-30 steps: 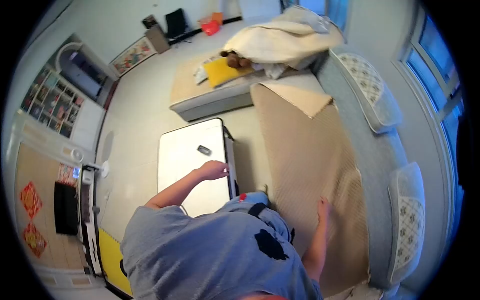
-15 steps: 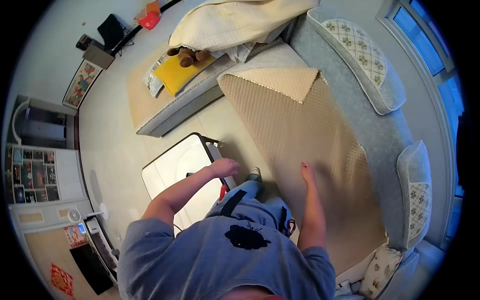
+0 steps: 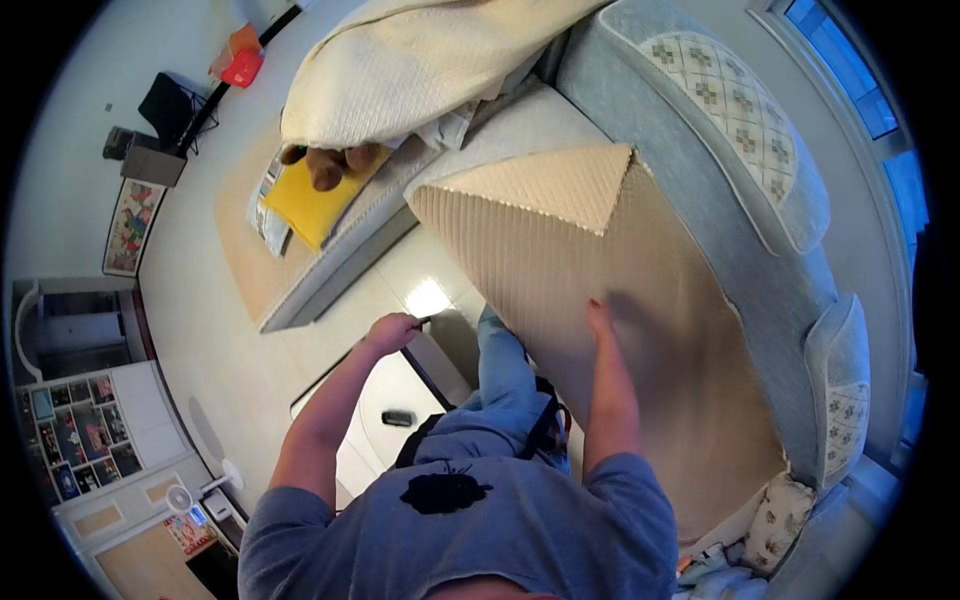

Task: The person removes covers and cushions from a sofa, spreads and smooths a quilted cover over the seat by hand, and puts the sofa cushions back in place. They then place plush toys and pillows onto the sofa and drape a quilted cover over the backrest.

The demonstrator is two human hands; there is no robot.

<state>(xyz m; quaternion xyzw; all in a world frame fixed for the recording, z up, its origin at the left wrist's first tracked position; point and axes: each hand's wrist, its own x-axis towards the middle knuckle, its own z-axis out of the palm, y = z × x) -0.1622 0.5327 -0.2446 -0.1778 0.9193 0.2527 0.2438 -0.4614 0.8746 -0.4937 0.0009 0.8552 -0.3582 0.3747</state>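
Note:
My left hand [image 3: 392, 332] is at the far corner of the white, black-edged table [image 3: 375, 385], its fingers closed. A small dark piece shows at its fingertips; whether the hand holds it or it is part of the table frame I cannot make out. Over the brown quilted cover [image 3: 660, 300] on the sofa hangs my right hand [image 3: 598, 315], fingers curled together and nothing visible in them. The cover's far corner is folded back, showing a lighter underside [image 3: 560, 180]. A dark object [image 3: 397, 418] lies on the table top.
A sofa section beyond bears a yellow pillow [image 3: 315, 205], a brown plush toy [image 3: 325, 170] and a cream quilt [image 3: 400, 75]. The grey-blue sofa back [image 3: 700, 200] runs along the right. A white fan [image 3: 180, 498] and a black chair [image 3: 170, 110] stand at the left.
The view has turned and moved forward, past the table's side toward the folded cover corner. Both arms reach forward now, my left hand staying by the table's corner and my right over the cover.

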